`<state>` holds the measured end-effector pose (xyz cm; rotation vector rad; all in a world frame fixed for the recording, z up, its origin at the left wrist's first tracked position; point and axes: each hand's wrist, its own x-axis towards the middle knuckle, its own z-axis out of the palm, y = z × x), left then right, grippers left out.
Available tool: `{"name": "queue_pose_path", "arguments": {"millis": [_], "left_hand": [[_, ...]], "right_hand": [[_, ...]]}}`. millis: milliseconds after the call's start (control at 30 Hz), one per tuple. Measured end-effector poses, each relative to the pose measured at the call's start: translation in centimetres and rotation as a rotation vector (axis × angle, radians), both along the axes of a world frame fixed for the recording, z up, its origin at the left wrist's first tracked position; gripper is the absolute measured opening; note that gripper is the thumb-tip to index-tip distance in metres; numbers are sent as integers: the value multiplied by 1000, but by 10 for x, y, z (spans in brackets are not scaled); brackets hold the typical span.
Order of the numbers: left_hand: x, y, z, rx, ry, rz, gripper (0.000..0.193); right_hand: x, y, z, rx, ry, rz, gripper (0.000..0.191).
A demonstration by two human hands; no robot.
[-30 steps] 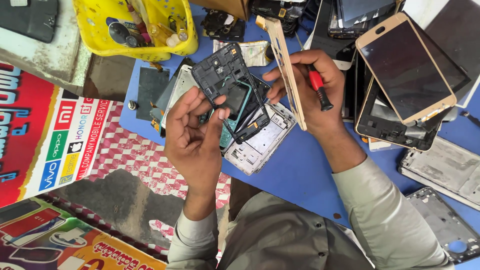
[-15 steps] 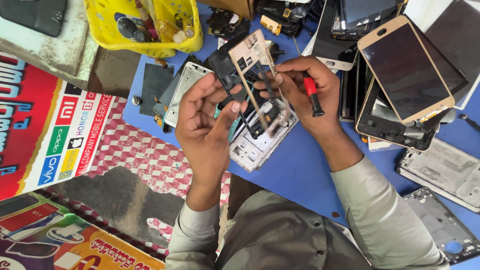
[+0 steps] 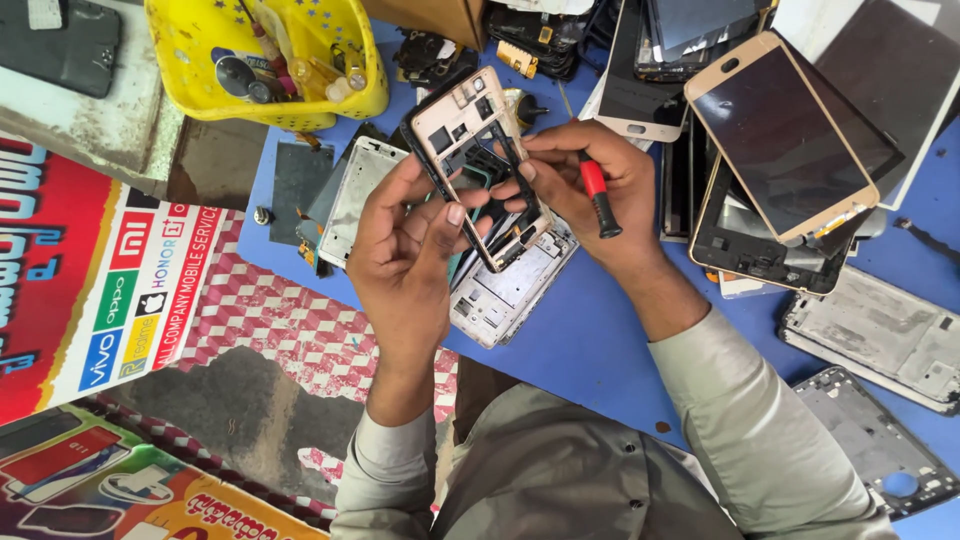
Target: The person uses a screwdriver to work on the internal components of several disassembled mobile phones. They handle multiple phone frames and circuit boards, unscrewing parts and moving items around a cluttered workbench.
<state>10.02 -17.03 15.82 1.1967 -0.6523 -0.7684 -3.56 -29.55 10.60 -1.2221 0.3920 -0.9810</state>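
Note:
My left hand [image 3: 405, 255] and my right hand [image 3: 590, 195] hold a gold phone frame [image 3: 462, 125] with a black inner rim between them, above the blue mat [image 3: 590, 340]. The frame faces up, tilted to the upper left. The left fingers grip its lower edge. The right fingers pinch its right edge, and a small screwdriver with a red and black handle [image 3: 598, 196] is tucked in the same hand. Under the hands lies a silver phone chassis [image 3: 505, 295]; another silver frame [image 3: 352, 195] lies to the left.
A yellow basket [image 3: 190, 85] with small tools stands at the top left. Phones and screens, one with a gold rim [image 3: 780, 140], are stacked at the upper right. Grey phone frames [image 3: 880, 335] lie at the right edge. Colourful printed sheets [image 3: 90, 290] cover the left.
The gold frame was held edge-on in my right hand while my left held a dark inner part. The two have come together and the frame now lies flat between both hands.

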Motion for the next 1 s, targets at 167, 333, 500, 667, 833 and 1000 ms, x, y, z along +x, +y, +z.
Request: {"name": "queue_pose_path", "arguments": {"millis": [167,333,500,667,833,1000], "left_hand": [[-1,-2,3,-15,-13,-61,43],[0,-2,5,-29,54,-74,44],[1,-3,7,-23,170,-50,46],[5,-1,9,-25,265,-65,49],[12,1,7,-70,393,-131,49],[14,5,1,-121,456,-174,50]], "right_hand": [[0,0,-2,-94,42,-69,19],[-2,0,4,39,36,-20,15],[-2,-1,2,64,-33,14,15],[-1,-2,-6,89,-110,65,15],[-1,-3,-8,105,-102,98,17],[0,-3,-4,76,-71,113,18]]}}
